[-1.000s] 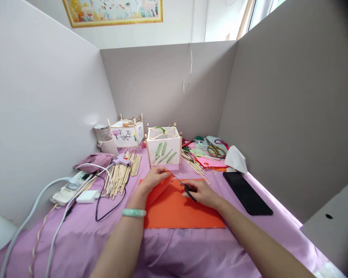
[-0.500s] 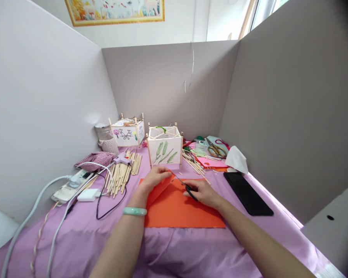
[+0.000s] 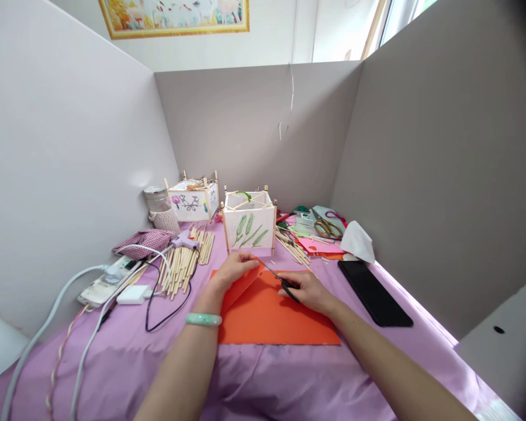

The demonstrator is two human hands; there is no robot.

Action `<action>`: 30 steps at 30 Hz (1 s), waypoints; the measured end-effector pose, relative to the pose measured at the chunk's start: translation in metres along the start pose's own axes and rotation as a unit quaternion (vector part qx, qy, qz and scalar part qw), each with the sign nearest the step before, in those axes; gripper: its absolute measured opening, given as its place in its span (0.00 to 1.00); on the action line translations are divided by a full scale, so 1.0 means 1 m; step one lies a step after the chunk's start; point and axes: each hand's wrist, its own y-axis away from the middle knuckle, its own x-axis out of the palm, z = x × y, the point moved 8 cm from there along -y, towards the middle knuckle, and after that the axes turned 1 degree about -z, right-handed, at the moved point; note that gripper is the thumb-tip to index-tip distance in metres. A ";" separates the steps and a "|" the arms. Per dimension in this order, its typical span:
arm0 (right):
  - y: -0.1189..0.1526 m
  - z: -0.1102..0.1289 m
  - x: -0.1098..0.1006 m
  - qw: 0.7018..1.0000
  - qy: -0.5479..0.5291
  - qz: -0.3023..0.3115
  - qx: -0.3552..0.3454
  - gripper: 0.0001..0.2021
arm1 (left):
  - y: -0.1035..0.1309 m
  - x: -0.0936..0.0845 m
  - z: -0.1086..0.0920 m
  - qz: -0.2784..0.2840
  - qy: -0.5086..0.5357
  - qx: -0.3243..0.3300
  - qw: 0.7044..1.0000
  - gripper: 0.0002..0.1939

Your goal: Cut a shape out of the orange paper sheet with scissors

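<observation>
"Start at the near side. What's there?"

"Purple cloth (image 3: 254,383), then the orange sheet (image 3: 280,327) lying flat on it, its left part lifted into a flap."

"What has the left hand (image 3: 236,270) got?"

"That flap. Thumb and fingers are pinched together on its far edge; a pale green bangle (image 3: 203,319) sits on the forearm behind."

"And the right hand (image 3: 307,290)?"

"Fingers curled closed around the handles of the black-handled scissors (image 3: 289,290), over the sheet's far half. The blades point far and left, toward the pinched edge. How wide they stand open I can't tell."

"Anything different from half a second ago?"

"Hardly. Both grips match, and the flap stands at about the same slant. The scissors' handles look turned a touch, no more."

"Around the hands?"

"To the right, a black phone (image 3: 374,293). To the left, a pile of wooden sticks (image 3: 179,272), the lilac glue gun (image 3: 185,240) on top. None of those has shifted."

"Farther off?"

"Just beyond the left hand, a white box with green plants (image 3: 249,229) drawn on it; far right, gold-handled scissors (image 3: 326,228), equally unmoved."
</observation>
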 end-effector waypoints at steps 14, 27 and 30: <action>0.000 0.005 -0.003 1.000 0.018 -0.008 0.003 0.22 | 0.000 -0.005 -0.002 -0.021 0.042 0.014 0.999 0.13; 0.001 0.008 -0.001 1.000 -0.016 0.010 0.019 0.23 | 0.003 -0.008 -0.005 -0.024 0.090 0.011 0.996 0.14; 0.001 0.010 -0.002 1.000 -0.015 0.012 0.018 0.23 | 0.004 -0.007 -0.007 -0.029 0.061 0.010 0.998 0.12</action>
